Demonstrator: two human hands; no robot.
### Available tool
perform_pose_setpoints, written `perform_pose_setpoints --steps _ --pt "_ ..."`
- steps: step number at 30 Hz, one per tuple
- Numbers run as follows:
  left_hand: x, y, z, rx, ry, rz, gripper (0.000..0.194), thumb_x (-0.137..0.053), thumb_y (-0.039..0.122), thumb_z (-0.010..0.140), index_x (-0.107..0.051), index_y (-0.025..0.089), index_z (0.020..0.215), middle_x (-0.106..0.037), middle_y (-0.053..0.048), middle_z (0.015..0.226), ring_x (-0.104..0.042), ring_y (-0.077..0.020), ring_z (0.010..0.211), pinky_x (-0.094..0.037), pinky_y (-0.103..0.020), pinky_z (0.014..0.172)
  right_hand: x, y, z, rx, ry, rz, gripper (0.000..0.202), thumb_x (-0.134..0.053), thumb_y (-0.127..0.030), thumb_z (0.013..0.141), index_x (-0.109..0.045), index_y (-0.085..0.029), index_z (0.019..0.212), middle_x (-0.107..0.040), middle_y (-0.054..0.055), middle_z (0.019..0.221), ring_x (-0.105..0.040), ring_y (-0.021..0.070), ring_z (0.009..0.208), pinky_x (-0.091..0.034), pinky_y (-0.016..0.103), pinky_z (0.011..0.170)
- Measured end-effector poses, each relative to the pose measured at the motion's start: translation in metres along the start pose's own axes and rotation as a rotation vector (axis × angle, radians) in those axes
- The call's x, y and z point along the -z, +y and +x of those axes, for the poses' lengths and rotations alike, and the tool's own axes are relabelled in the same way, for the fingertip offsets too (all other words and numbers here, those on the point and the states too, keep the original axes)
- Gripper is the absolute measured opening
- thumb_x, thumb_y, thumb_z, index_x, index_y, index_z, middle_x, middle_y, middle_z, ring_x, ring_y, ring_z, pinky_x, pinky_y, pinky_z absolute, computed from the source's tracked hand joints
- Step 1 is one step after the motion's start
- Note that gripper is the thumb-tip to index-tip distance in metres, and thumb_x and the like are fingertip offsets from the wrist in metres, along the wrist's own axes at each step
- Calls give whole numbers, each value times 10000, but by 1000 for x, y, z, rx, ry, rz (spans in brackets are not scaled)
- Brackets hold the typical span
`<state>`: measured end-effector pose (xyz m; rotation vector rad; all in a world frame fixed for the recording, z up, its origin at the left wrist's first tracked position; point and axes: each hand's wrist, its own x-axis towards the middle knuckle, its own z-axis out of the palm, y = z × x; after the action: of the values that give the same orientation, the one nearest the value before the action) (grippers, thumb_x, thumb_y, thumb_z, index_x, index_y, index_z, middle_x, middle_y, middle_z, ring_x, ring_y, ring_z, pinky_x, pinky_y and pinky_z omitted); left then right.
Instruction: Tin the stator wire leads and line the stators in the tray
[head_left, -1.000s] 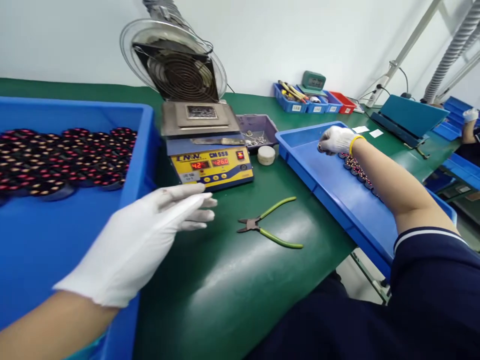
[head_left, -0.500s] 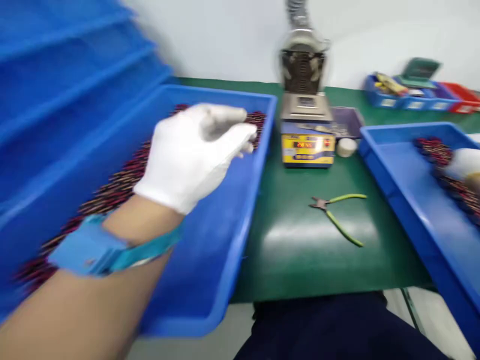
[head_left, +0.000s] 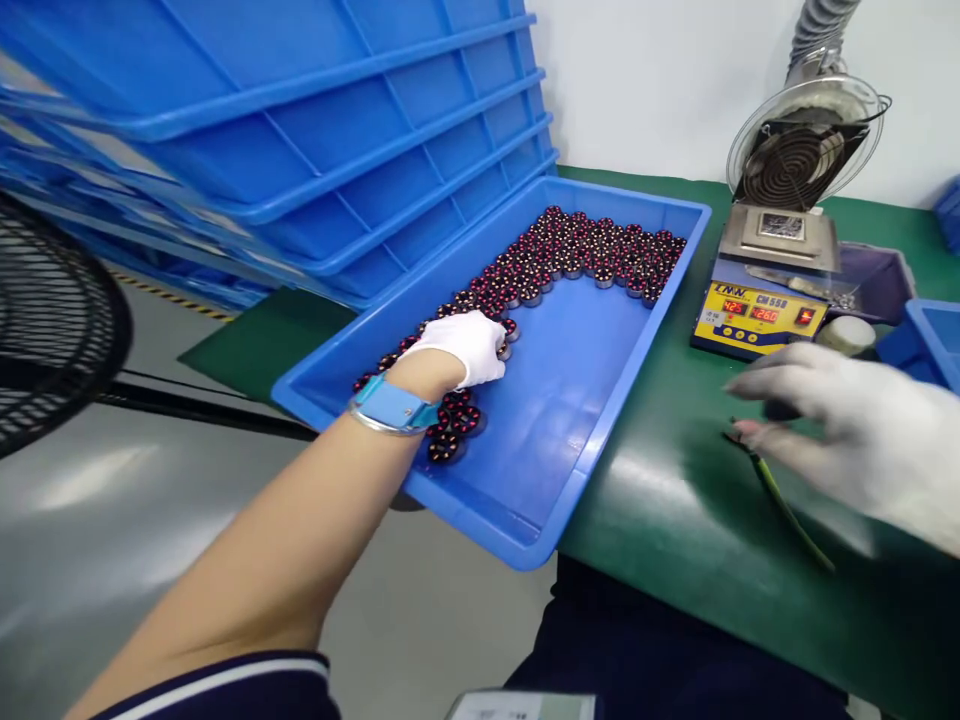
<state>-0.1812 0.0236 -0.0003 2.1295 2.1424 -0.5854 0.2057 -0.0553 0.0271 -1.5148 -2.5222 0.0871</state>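
Observation:
In the blue tray point(head_left: 592, 440), my left hand point(head_left: 461, 347), white-gloved with a blue wrist strap, has its fingers closed round a small round black part at the edge of the pile. Many like it, small round black parts point(head_left: 536, 255) with pink and gold spots, lie along the tray's far and left sides. My right hand point(head_left: 862, 430), also gloved and blurred by motion, hovers over the green-handled cutters point(head_left: 787, 510) on the table. A small dark piece point(head_left: 780, 409) shows between its fingers; its details are smeared. The glove covers most of the cutters.
Behind the tray stand stacked blue trays point(head_left: 337, 140). A yellow-fronted heating unit point(head_left: 761, 318) with a digital display sits at the right, below a fan and duct point(head_left: 787, 170). Beside it are a purple bin point(head_left: 874, 280) and another blue tray point(head_left: 934, 340). A black fan point(head_left: 60, 320) stands left.
The view has swung left. My left hand has gone down to the parts and closed on one. My right hand has left the right tray and come over the cutters.

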Motion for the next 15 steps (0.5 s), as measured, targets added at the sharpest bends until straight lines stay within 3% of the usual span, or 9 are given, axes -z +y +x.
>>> perform_pose_setpoints --steps 3,7,11,15 --pt "-1 6 -7 -51 9 39 385 -586 416 649 -732 193 926 -700 -153 1072 -648 -322 955 -491 -364 824 -19 -31 11 174 -138 30 296 -493 -444 873 -670 -364 1097 -663 53 1132 -687 235 808 -485 352 578" --pt "-8 12 -18 -152 22 45 416 -536 362 692 -715 190 1026 -670 -146 1141 -608 -337 1056 -469 -383 886 -32 -28 12 193 -278 34 273 -482 -381 901 -669 -307 1085 -657 51 1137 -682 225 816 -482 325 612" --pt "-13 18 -19 -194 32 17 364 -482 378 755 -722 188 950 -687 -138 1044 -616 -344 1020 -466 -412 875 -29 -16 10 152 -237 81 260 -516 -388 886 -664 -307 1083 -654 39 1148 -673 226 853 -481 322 641" --pt "-13 28 -22 -224 139 -78 228 -531 374 733 -667 193 759 -625 -100 1273 -515 -346 1241 -404 -417 1020 -29 -16 14 99 -186 184 260 -556 -386 853 -669 -310 1075 -663 19 1130 -666 226 869 -478 323 626"
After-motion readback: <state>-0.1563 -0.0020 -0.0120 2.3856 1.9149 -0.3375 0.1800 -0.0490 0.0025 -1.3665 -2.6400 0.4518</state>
